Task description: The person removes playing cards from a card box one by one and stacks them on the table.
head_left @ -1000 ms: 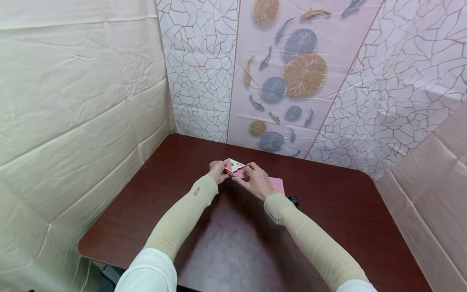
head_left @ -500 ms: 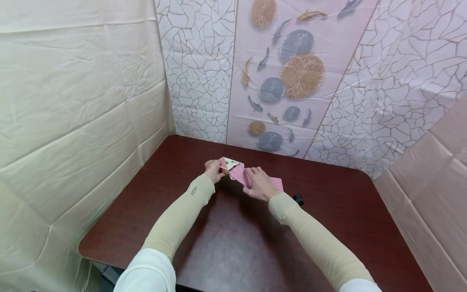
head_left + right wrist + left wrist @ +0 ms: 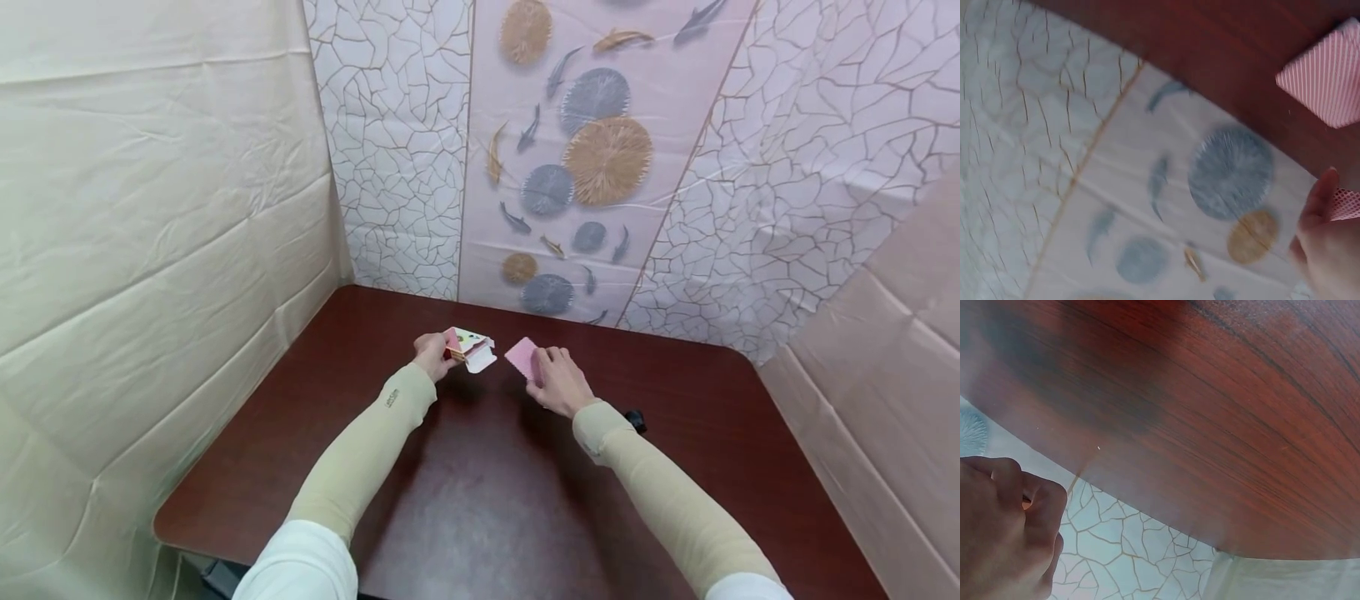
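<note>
In the head view, my left hand [image 3: 433,356] grips a small card box [image 3: 459,340], white on top with striped sides. Its white flap [image 3: 480,357] hangs open toward the right. A gap to the right, my right hand [image 3: 560,381] pinches a pink-backed deck of cards [image 3: 522,357], tilted in the fingers; its exact thickness is hard to tell. Only a patterned edge of the deck [image 3: 1346,205] shows in the right wrist view. The left wrist view catches my curled left hand [image 3: 1010,528], while the box stays hidden there.
A pink striped flat item [image 3: 1329,75] lies on the table in the right wrist view, partly cut off; in the head view my right hand covers its place. The dark red-brown table [image 3: 457,500] meets fabric-covered walls [image 3: 390,183] at the back and sides.
My right hand has moved right, drawing the pink deck out of the box until the two are apart. My left hand shifts slightly left with the box, whose flap is now exposed.
</note>
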The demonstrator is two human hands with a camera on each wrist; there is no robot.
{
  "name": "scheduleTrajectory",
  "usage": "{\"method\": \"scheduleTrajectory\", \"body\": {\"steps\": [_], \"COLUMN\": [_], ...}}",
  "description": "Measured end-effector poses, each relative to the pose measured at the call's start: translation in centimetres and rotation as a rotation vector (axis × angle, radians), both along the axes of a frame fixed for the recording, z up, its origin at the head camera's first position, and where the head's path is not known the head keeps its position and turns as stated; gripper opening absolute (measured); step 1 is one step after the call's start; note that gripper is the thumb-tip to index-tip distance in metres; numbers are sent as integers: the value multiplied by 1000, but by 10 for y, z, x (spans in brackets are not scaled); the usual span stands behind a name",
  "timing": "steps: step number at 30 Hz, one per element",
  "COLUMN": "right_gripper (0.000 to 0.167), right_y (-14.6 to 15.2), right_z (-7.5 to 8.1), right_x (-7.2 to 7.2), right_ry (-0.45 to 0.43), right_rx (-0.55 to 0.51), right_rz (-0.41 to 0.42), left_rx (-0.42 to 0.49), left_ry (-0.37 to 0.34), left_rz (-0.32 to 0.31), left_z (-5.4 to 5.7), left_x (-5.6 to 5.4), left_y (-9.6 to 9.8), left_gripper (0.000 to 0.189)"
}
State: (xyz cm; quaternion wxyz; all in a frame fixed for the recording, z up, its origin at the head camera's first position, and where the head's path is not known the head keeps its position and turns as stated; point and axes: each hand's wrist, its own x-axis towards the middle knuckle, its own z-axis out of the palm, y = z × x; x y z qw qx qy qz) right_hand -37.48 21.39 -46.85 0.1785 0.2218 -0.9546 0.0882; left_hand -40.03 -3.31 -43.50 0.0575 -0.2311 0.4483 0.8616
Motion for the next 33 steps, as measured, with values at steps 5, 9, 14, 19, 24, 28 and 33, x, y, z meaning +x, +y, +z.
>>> {"method": "scheduleTrajectory", "body": {"steps": [5, 9, 14, 19, 24, 28, 33], "right_gripper": [41, 48, 57, 64, 63, 62, 66], "right_y": [8, 12, 8, 1, 1, 2, 0], "right_z": [-10, -20, -34, -41, -41, -39, -37], "right_x": [-1, -1, 1, 2, 2, 2, 3], "right_ry": [-39, -111, -192, -226, -245, -263, -271], "right_rx": [-64, -65, -70, -2, 37, 49, 44], "right_rz": [-199, -361, -475, -512, -506, -497, -489], "left_rx": [14, 1, -18, -7, -1, -13, -5], "left_ry": [-6, -10, 3, 3, 3, 3, 10], "left_rz": [11, 1, 2, 12, 14, 9, 5], "left_z": [-3, -5, -7, -11, -10, -8, -7], "left_x": [0, 0, -1, -1, -1, 1, 2], "left_y": [-2, -3, -4, -5, -6, -7, -8], "left_gripper": [44, 44, 43, 42, 43, 43, 43]}}
